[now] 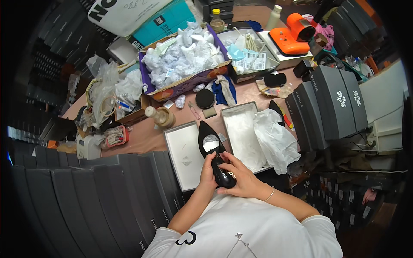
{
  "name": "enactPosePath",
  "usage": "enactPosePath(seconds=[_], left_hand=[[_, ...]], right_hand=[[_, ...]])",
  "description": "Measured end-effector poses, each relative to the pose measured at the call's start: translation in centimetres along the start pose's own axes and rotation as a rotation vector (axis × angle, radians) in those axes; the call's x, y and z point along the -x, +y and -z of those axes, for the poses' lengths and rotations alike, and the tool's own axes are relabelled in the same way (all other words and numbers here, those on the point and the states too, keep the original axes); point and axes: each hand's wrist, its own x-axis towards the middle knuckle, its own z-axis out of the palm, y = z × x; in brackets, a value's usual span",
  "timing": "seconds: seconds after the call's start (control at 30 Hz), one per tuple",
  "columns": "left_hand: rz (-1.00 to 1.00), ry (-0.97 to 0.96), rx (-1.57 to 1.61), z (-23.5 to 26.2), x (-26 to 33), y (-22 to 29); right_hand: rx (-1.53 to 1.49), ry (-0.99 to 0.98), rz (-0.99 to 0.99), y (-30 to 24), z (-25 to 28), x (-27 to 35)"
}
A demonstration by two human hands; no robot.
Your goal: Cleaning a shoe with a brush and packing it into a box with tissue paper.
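A black pointed-toe shoe (205, 131) is held in front of my chest, toe pointing away from me. White stuffing (211, 142) fills its toe end. My left hand (207, 173) is closed around the shoe's left side, with the thumb along its top edge. From the other side my right hand (244, 178) grips the heel half, its fingers over the opening. Beyond the shoe lies a pale shoebox lid (181, 148). To its right sits an uncovered grey shoebox (238, 109) with white tissue paper (277, 139) spilling over its right side.
Grey shoeboxes (107, 189) stand in a row at left, with more boxes (340, 101) at right. A purple carton (189, 81) holds crumpled white paper. Nearby are a round black tin (204, 99), a bottle (160, 115), an orange device (292, 35) and a carton of plastic bags (137, 112).
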Motion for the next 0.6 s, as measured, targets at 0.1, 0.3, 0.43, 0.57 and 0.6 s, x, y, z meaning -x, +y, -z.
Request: enactPosePath(seconds=[0.1, 0.3, 0.43, 0.57, 0.6], left_hand=[[-0.103, 0.039, -0.091, -1.2, 0.3, -0.2], [-0.466, -0.386, -0.726, -5.2, -1.1, 1.2], [-0.613, -0.27, -1.235, -8.6, -6.2, 3.2], [-0.662, -0.15, -1.417, -9.3, -13.0, -1.2], [-0.512, -0.118, -1.352, -9.0, -14.9, -1.8]], right_hand=[[0.075, -0.008, -0.044, -0.5, 1.5, -0.1], [-0.323, 0.241, -0.104, 0.2, 6.0, 3.0], [-0.357, 0.558, -0.156, 1.7, 11.1, 8.4], [-0.263, 0.79, -0.183, 2.6, 14.9, 12.6], [-0.255, 0.832, -0.226, 2.2, 15.7, 13.1]])
